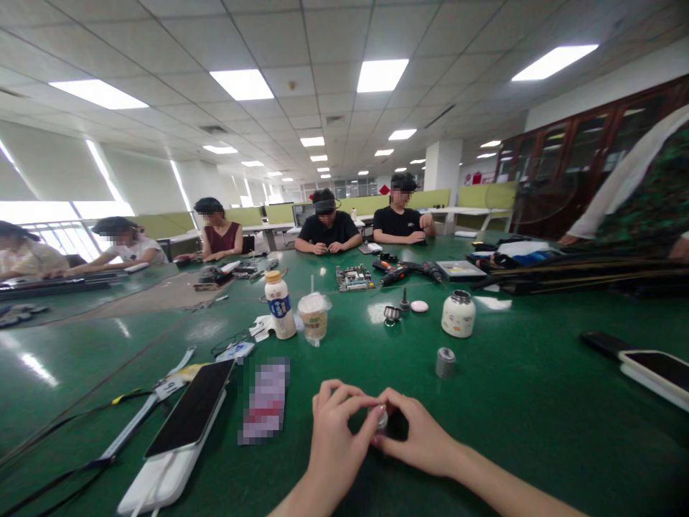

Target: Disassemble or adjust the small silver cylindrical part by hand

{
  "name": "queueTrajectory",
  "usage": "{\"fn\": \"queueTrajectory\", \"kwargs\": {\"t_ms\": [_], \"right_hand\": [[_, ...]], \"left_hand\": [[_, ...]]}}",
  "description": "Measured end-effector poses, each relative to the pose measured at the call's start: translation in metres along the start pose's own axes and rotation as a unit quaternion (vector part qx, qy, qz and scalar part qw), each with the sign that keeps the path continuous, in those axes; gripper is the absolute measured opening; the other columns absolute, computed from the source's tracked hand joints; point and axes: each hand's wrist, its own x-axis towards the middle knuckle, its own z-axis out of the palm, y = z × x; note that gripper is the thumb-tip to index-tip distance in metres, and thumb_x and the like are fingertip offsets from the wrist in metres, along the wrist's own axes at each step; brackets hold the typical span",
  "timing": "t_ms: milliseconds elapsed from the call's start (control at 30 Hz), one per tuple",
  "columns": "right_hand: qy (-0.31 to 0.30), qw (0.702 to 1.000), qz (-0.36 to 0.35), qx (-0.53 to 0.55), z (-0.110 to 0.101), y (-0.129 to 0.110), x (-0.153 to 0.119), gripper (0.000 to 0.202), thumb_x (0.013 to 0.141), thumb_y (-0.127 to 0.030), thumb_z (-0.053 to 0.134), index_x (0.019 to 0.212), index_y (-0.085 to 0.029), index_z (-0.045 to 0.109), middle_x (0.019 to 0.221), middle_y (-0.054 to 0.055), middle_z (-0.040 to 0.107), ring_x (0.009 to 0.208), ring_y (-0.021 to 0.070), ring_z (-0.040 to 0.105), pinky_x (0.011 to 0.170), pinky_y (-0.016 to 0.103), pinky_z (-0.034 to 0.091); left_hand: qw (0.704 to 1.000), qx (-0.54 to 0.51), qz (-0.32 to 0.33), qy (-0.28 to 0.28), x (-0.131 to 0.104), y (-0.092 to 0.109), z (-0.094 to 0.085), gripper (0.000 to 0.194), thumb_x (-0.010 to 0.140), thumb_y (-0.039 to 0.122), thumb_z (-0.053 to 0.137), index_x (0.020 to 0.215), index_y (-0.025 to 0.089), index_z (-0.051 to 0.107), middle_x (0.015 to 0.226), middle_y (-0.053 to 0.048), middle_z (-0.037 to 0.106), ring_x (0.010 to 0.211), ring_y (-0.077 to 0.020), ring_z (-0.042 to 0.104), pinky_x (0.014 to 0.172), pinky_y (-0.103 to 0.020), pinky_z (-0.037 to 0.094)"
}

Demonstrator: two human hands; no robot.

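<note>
Close in front of me, my left hand [336, 431] and my right hand [423, 438] meet with their fingertips around a small round silver metal piece [382, 418]. Both thumbs and forefingers press on it, and the fingers cover most of it, so I cannot tell its exact kind. A grey metal cylinder [445, 364] stands upright on the green table [517, 402], beyond my right hand. Farther off is a white thermos bottle [458, 314] with an open metal neck. To its left lie a pink disc [419, 306] and a dark metal ring-like part [392, 314].
A phone [191, 409] rests on a white power bank at left, beside a blurred purple packet [265, 401]. A milk bottle [280, 305] and a plastic cup [314, 316] stand behind. A circuit board [354, 278] and power drill [395, 275] lie farther off. Several people sit around.
</note>
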Motion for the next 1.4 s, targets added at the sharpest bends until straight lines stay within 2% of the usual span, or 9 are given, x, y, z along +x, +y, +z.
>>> {"fn": "queueTrajectory", "kwargs": {"t_ms": [200,367,467,600,700,933,1067,1233,1400], "right_hand": [[0.016,0.995,-0.004,-0.102,0.002,0.002,-0.003,0.023,0.074,-0.022,0.071,0.095,-0.023,0.06,0.089,-0.001,0.067,0.082,0.0201,0.059,0.075,0.031,0.043],[0.021,0.987,-0.032,-0.155,0.001,0.001,-0.003,0.022,0.075,-0.023,0.068,0.095,-0.022,0.06,0.09,0.001,0.066,0.083,0.0214,0.058,0.076,0.033,0.041],[0.019,0.985,-0.04,-0.167,0.002,0.0,-0.002,0.02,0.077,-0.023,0.066,0.096,-0.021,0.06,0.09,0.002,0.066,0.082,0.0213,0.058,0.076,0.033,0.041],[0.023,0.984,-0.047,-0.171,0.002,0.0,-0.002,0.019,0.078,-0.023,0.065,0.097,-0.02,0.061,0.092,0.003,0.068,0.082,0.0218,0.059,0.076,0.034,0.041],[0.019,0.984,-0.058,-0.165,0.002,0.0,-0.002,0.022,0.08,-0.024,0.065,0.101,-0.021,0.062,0.095,0.004,0.069,0.084,0.0221,0.06,0.078,0.035,0.041],[0.021,0.983,-0.069,-0.168,0.003,0.002,-0.003,0.015,0.081,-0.024,0.064,0.095,-0.019,0.063,0.089,0.005,0.068,0.082,0.022,0.059,0.075,0.034,0.041],[0.025,0.982,-0.069,-0.176,0.004,0.001,-0.003,0.013,0.081,-0.023,0.063,0.092,-0.018,0.063,0.087,0.005,0.067,0.081,0.022,0.059,0.075,0.035,0.042],[0.024,0.984,-0.066,-0.163,0.003,-0.001,-0.003,0.019,0.081,-0.026,0.068,0.098,-0.02,0.063,0.095,0.005,0.07,0.086,0.0224,0.06,0.08,0.035,0.042],[0.016,0.981,-0.054,-0.184,0.001,-0.004,-0.002,0.022,0.081,-0.031,0.07,0.098,-0.021,0.063,0.093,0.003,0.07,0.085,0.0224,0.06,0.08,0.036,0.04]], "left_hand": [[1.0,0.009,-0.005,0.004,-0.004,0.003,0.001,0.012,0.083,0.026,0.069,0.089,0.031,0.077,0.09,-0.003,0.074,0.095,-0.0296,0.055,0.08,-0.044,0.04],[1.0,-0.025,-0.004,0.012,-0.006,0.004,0.001,0.026,0.08,0.018,0.067,0.103,0.028,0.071,0.087,-0.002,0.075,0.095,-0.0296,0.057,0.082,-0.045,0.041],[0.998,-0.053,-0.007,0.016,-0.006,0.003,0.002,0.034,0.079,0.014,0.065,0.111,0.025,0.066,0.09,-0.002,0.076,0.099,-0.029,0.058,0.087,-0.046,0.042],[0.997,-0.078,-0.005,0.009,-0.005,0.001,0.002,0.027,0.078,0.011,0.063,0.101,0.024,0.067,0.104,-0.004,0.074,0.104,-0.0281,0.06,0.09,-0.045,0.044],[0.997,-0.082,-0.006,0.005,-0.004,0.0,0.002,0.026,0.077,0.011,0.064,0.099,0.024,0.066,0.106,-0.004,0.074,0.107,-0.0285,0.061,0.092,-0.046,0.044],[0.992,-0.122,-0.002,-0.034,-0.002,-0.004,0.002,0.051,0.076,0.006,0.062,0.122,0.025,0.055,0.103,-0.002,0.076,0.107,-0.0256,0.062,0.093,-0.043,0.046],[0.992,-0.118,0.009,-0.039,-0.001,-0.004,0.001,0.043,0.077,0.008,0.063,0.116,0.026,0.06,0.114,-0.004,0.073,0.111,-0.0266,0.061,0.095,-0.044,0.044],[0.991,-0.128,-0.004,-0.029,0.003,-0.005,-0.002,0.045,0.078,0.01,0.068,0.119,0.026,0.057,0.096,-0.002,0.077,0.104,-0.0266,0.064,0.092,-0.043,0.045],[0.987,-0.146,-0.035,0.052,0.015,-0.018,-0.005,0.02,0.084,0.022,0.067,0.103,0.024,0.062,0.106,-0.006,0.074,0.097,-0.025,0.067,0.089,-0.042,0.047]]}}
